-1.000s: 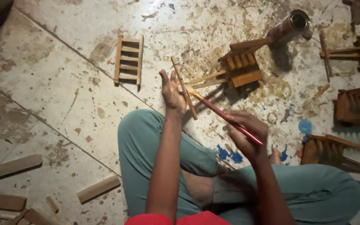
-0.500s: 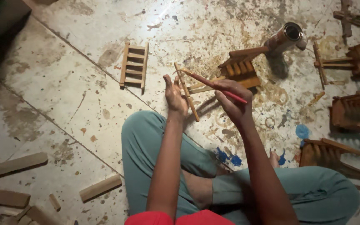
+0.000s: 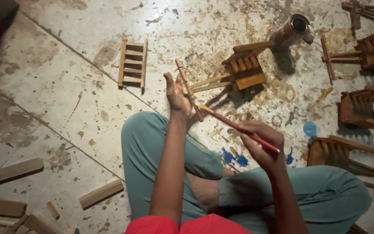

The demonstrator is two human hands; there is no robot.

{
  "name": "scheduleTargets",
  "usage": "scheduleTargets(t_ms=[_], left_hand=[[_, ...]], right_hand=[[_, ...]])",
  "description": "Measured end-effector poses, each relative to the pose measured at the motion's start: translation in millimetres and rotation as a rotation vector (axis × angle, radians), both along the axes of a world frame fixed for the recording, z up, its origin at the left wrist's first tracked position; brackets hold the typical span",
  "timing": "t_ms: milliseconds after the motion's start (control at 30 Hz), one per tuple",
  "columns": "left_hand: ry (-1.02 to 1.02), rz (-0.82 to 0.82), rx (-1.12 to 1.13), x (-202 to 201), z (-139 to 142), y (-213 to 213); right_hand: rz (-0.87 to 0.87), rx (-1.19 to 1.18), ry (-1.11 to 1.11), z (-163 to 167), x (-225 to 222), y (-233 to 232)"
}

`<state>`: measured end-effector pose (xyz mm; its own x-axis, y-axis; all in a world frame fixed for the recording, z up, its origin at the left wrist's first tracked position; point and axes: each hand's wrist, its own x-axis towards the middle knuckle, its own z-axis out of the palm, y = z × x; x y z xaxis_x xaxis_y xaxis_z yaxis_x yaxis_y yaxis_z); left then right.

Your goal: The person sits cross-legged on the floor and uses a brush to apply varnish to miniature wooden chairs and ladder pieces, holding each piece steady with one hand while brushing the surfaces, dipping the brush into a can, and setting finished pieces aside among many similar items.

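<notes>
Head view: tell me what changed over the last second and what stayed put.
The right hand swung its red brush up toward the wooden stick half a second ago, then drew back toward the lap, the tip still near the stick's lower end. The left hand kept its grip on the stick. The small ladder-like frame, the tin can and the little wooden chairs on the floor did not move.

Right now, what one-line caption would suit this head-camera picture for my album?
Seated on a stained floor, the left hand holds a wooden stick while the right hand touches a red-handled brush to it.
</notes>
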<state>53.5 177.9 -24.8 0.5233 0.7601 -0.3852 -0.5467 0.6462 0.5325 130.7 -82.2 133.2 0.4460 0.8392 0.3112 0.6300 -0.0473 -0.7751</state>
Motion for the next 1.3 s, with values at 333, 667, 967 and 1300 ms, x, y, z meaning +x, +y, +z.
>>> scheduleTargets(t_ms=[333,667,967,1300], left_hand=[[-0.216,0.012,0.027,2.1,-9.0,1.8],[-0.075,-0.004,-0.035,2.5,-12.1,3.4],[-0.044,0.041,0.029,2.7,-17.7,1.5],[-0.051,0.059,-0.006,1.5,-11.9,1.8]], right_hand=[[0.039,0.177,0.179,-17.1,29.8,133.8],[-0.013,-0.002,-0.101,8.7,-0.7,30.5],[0.014,0.011,-0.09,19.1,0.9,42.9],[0.064,0.1,-0.162,6.3,10.7,116.8]])
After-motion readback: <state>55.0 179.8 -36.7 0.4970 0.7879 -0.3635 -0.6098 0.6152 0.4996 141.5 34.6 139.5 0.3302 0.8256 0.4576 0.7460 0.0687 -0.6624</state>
